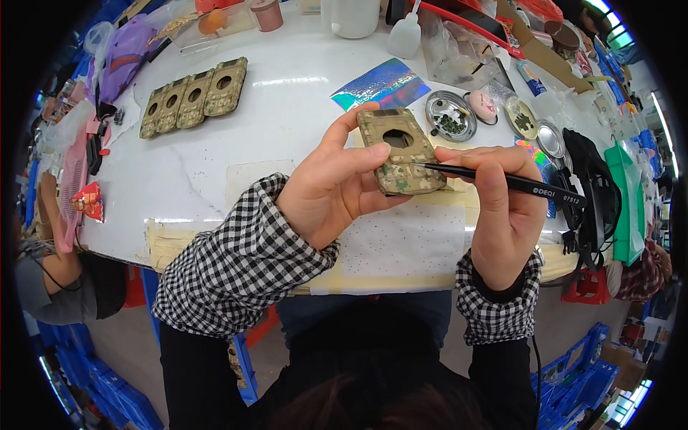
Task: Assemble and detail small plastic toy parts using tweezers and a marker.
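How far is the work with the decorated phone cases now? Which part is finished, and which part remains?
Four decorated cases lie in a row on the white table, apparently finished. In hand: the left hand holds a fifth case, already covered with small pieces, while the right hand touches black tweezers to its lower part. A round tin with dark pieces is nearby, so some placing probably remains.

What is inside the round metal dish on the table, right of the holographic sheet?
The round metal dish holds a scatter of small dark green pieces, clustered toward its right side. Their exact kind is too small to tell.
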A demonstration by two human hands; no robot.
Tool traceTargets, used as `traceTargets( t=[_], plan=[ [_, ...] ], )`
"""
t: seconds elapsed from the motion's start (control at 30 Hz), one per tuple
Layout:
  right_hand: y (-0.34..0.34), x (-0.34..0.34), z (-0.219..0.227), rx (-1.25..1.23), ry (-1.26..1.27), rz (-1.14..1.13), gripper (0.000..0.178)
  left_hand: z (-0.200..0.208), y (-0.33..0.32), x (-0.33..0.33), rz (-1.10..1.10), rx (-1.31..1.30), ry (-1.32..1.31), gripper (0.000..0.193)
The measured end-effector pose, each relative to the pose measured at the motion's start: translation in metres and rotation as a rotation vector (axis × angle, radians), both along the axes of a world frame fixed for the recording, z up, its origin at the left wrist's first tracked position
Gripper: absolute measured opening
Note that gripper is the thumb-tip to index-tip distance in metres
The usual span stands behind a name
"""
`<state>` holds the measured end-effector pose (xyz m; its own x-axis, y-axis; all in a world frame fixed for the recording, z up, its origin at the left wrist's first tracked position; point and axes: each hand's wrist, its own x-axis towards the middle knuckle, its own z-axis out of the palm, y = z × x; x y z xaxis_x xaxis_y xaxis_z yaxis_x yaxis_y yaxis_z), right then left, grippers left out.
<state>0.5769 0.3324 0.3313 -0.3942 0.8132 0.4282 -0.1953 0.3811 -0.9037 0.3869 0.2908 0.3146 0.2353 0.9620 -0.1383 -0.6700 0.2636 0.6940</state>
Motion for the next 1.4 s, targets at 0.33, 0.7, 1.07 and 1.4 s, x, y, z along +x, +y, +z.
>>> traceTargets(
  t=[0.33, 0.7, 1.07, 1.4],
  plan=[
    [-0.001, 0.000, -0.001, -0.012, 0.016, -0.007, 0.014, -0.001, 0.000, 0.000, -0.007, 0.014, -0.013, 0.058],
    [0.009, 0.012, 0.007, 0.291, -0.099, 0.049, 0.013, 0.000, 0.002, 0.001, 0.009, 0.003, -0.022, 0.068],
    [0.021, 0.023, 0.010, 0.204, -0.117, 0.175, 0.013, 0.006, 0.000, 0.002, -0.099, -0.004, 0.075, 0.064],
    [0.020, 0.020, 0.007, 0.148, -0.050, 0.273, 0.015, 0.008, 0.001, 0.002, -0.113, 0.014, 0.156, 0.070]
  ],
)
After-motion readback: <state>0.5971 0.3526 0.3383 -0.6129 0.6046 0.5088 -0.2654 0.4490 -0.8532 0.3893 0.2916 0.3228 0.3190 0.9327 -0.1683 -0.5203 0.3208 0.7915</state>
